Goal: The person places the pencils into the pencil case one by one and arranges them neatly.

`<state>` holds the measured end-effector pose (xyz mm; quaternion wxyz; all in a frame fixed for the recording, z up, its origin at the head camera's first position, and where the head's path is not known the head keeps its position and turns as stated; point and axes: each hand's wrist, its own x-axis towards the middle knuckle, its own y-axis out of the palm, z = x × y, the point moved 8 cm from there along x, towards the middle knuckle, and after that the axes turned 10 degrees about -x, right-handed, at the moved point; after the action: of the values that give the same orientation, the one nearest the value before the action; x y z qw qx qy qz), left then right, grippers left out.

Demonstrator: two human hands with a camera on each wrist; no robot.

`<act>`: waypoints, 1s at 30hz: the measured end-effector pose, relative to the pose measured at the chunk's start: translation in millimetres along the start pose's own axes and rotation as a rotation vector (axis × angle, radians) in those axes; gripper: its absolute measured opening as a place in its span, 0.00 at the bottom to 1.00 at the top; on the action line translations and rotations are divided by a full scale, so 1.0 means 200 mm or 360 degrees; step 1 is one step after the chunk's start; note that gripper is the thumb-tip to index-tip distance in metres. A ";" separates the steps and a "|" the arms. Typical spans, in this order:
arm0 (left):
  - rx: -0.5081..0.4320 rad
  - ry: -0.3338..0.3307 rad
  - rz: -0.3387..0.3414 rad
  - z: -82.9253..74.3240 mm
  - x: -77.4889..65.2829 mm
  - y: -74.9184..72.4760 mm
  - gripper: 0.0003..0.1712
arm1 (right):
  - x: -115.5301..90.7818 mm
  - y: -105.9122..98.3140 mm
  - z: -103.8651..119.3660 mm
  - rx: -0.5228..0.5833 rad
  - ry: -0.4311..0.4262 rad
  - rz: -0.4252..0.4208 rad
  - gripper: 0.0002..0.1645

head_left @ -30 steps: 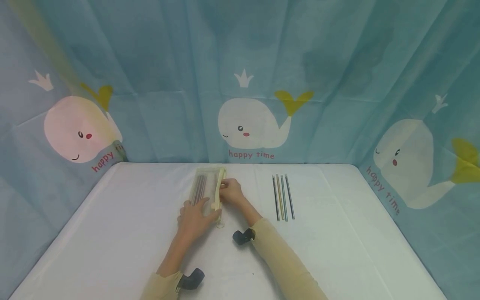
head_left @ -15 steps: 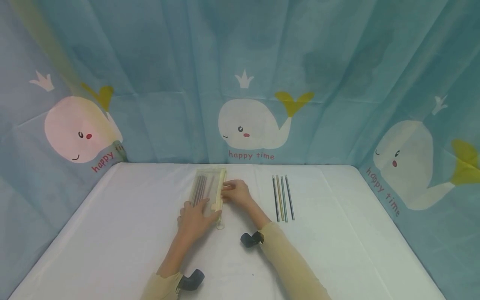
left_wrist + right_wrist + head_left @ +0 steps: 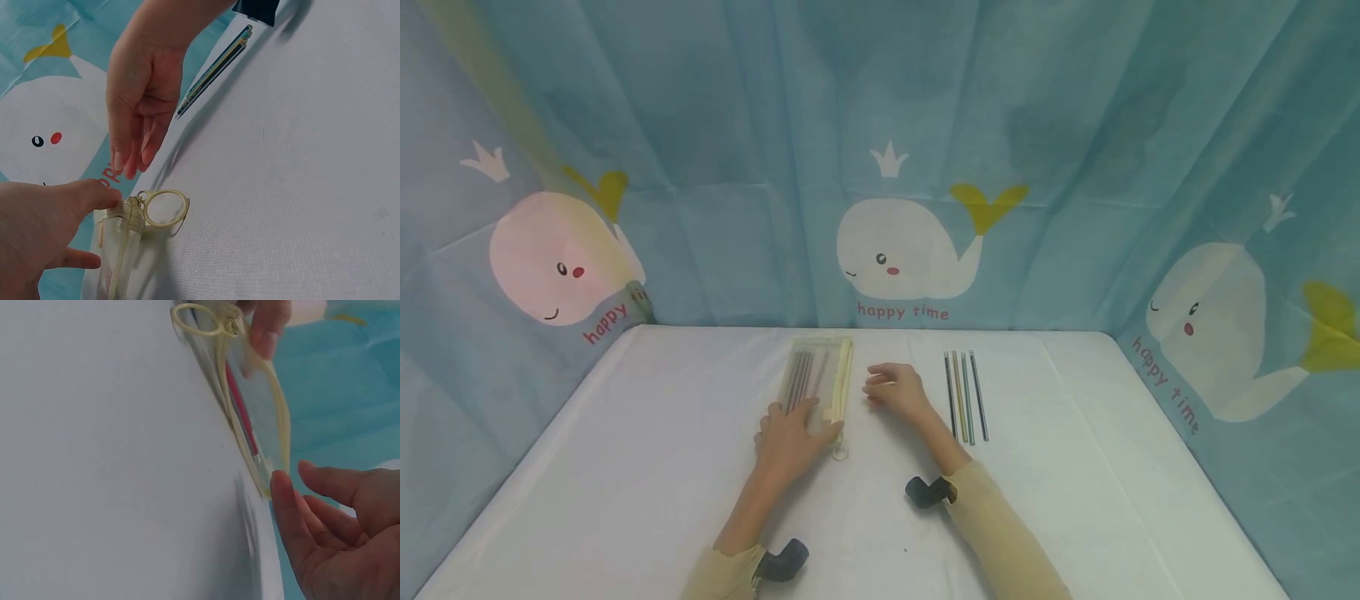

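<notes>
Left hand, thumb and fingers spread, grips zip pouch; right hand, loosely bent, holds nothing, between pouch and four sticks.

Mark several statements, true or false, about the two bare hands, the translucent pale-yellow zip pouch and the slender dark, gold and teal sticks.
1. The left hand touches the pouch. True.
2. The right hand grips the pouch. False: it holds nothing.
3. Four sticks lie outside the pouch. True.
4. They lie left of the pouch in the head view. False: they lie to its right.
5. The pouch is empty. False: a slender red stick shows inside.
</notes>
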<state>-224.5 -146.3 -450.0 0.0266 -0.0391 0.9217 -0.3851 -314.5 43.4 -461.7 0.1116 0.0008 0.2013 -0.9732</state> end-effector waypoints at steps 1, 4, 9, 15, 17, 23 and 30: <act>-0.0002 -0.0002 0.0001 0.00 0.00 0.00 0.43 | 0.00 -0.01 0.00 0.0017 0.0000 0.0000 0.25; -0.0006 -0.0010 0.0008 0.00 0.00 0.00 0.43 | -0.02 -0.04 -0.02 0.0002 0.0008 -0.0010 0.25; -0.0015 -0.0027 0.0017 0.00 -0.01 0.01 0.43 | -0.04 -0.10 -0.03 -0.0053 0.0022 -0.0046 0.26; -0.0026 -0.0026 0.0009 -0.01 -0.01 0.00 0.43 | -0.07 -0.15 -0.04 -0.0047 0.0013 -0.0091 0.25; -0.0025 -0.0023 0.0006 -0.01 -0.01 0.00 0.43 | -0.08 -0.17 -0.04 -0.0041 0.0023 -0.0105 0.25; -0.0017 -0.0016 0.0000 -0.01 -0.01 0.00 0.43 | -0.09 -0.21 -0.06 -0.0076 0.0056 -0.0132 0.25; -0.0012 -0.0005 -0.0007 -0.01 -0.01 0.00 0.43 | -0.11 -0.28 -0.07 -0.0213 0.0064 -0.0232 0.24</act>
<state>-223.1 -144.9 -449.4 0.0271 -0.0417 0.9229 -0.3818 -305.9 104.0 -452.1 0.0361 -0.0017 0.2677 -0.9628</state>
